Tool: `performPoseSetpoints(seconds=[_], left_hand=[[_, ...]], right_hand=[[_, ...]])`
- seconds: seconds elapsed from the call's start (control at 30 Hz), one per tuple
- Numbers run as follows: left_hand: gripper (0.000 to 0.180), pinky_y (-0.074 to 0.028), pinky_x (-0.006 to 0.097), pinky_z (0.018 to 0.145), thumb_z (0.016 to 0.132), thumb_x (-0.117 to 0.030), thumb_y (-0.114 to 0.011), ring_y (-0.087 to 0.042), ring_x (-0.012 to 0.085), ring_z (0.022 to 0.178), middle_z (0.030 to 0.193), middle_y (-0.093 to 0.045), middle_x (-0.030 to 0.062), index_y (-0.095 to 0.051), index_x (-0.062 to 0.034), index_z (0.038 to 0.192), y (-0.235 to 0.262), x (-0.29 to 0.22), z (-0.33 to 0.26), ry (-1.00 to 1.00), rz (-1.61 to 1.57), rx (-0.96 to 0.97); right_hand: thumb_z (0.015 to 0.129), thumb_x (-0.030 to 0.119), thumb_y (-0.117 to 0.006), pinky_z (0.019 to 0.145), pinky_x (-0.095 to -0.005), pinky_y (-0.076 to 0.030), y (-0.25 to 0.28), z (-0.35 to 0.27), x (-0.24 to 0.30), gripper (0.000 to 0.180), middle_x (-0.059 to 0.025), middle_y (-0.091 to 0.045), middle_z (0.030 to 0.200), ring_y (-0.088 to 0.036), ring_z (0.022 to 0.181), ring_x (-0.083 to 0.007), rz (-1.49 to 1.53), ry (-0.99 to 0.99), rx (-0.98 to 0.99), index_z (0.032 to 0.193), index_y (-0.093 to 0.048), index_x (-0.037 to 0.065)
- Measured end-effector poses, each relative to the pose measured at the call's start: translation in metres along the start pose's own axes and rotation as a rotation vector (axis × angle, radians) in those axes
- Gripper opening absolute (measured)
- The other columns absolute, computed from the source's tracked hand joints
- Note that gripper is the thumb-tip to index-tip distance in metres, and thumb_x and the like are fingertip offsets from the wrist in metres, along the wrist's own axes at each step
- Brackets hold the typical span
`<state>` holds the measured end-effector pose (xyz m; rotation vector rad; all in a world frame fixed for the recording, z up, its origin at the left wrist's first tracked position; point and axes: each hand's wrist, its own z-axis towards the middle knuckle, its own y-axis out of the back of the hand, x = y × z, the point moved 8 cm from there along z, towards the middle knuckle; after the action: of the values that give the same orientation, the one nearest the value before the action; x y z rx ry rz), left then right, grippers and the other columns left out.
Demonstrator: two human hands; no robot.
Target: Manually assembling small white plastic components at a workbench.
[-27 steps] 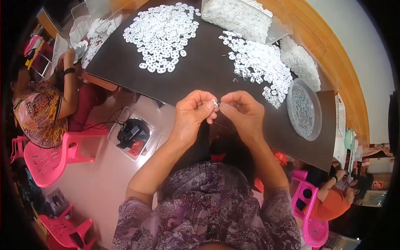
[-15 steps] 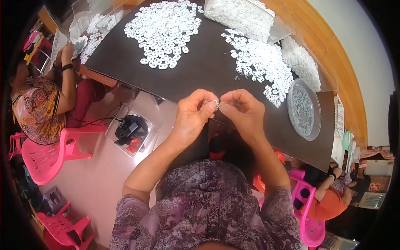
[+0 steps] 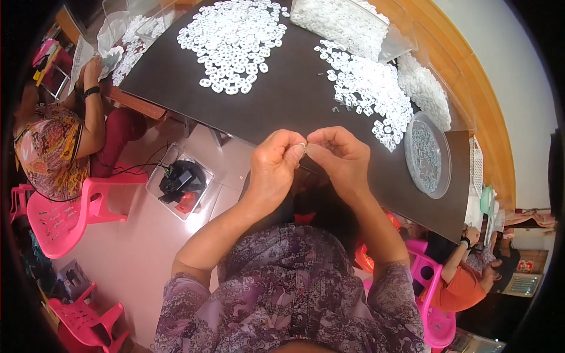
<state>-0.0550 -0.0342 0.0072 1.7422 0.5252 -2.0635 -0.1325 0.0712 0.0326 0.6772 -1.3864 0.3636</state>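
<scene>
Hands together at white piece, white heaps beyond, round tray right.

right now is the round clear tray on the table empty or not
Not empty: many small grey pieces lie spread inside the round tray.

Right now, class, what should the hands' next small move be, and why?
Perhaps nudge the right hand gently toward the small white piece: the left hand pinches it, and the two hands almost meet there. Whether the right holds anything is unclear.
</scene>
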Motion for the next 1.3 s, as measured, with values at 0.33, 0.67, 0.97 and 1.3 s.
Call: performPoseSetpoints(seconds=[0.33, 0.67, 0.97, 1.3], left_hand=[[0.009, -0.04, 0.017, 0.055, 0.088, -0.009, -0.058, -0.049, 0.0034, 0.064, 0.075, -0.056, -0.0026, -0.06, -0.0015, 0.093, 0.005, 0.005, -0.001, 0.07, -0.09, -0.03], [0.003, -0.043, 0.028, 0.057, 0.082, 0.0, -0.057, -0.054, 0.017, 0.063, 0.075, -0.056, 0.0088, -0.056, 0.0009, 0.085, 0.003, -0.003, 0.0, -0.045, 0.008, -0.111], [0.008, -0.039, 0.017, 0.054, 0.09, -0.009, -0.054, -0.048, 0.0036, 0.063, 0.075, -0.054, -0.0023, -0.058, -0.002, 0.091, -0.003, 0.01, 0.008, 0.063, -0.16, -0.082], [0.011, -0.04, 0.018, 0.055, 0.09, -0.013, -0.056, -0.05, 0.0051, 0.064, 0.078, -0.056, -0.0002, -0.058, -0.002, 0.092, -0.004, 0.018, 0.025, 0.154, -0.358, -0.069]], right_hand=[[0.082, -0.001, -0.061, 0.071, -0.02, -0.046, -0.003, -0.003, 0.002, 0.012, -0.0017, -0.063, 0.085, -0.057, 0.078, -0.0067, -0.002, 0.047, -0.009, 0.094, -0.062, -0.002], [0.082, 0.006, -0.061, 0.064, -0.0205, -0.044, -0.004, -0.001, 0.01, 0.008, -0.0003, -0.06, 0.077, -0.054, 0.072, -0.0051, -0.189, 0.068, -0.071, 0.087, -0.06, 0.0], [0.082, 0.007, -0.059, 0.066, -0.0218, -0.044, -0.001, 0.009, 0.007, 0.008, -0.0019, -0.059, 0.077, -0.054, 0.072, -0.0065, -0.201, 0.146, -0.059, 0.086, -0.06, 0.0], [0.074, 0.009, -0.063, 0.068, -0.037, -0.045, 0.056, 0.099, 0.024, 0.014, -0.0138, -0.06, 0.08, -0.056, 0.076, -0.0294, -0.95, 0.572, -0.238, 0.086, -0.065, 0.003]])
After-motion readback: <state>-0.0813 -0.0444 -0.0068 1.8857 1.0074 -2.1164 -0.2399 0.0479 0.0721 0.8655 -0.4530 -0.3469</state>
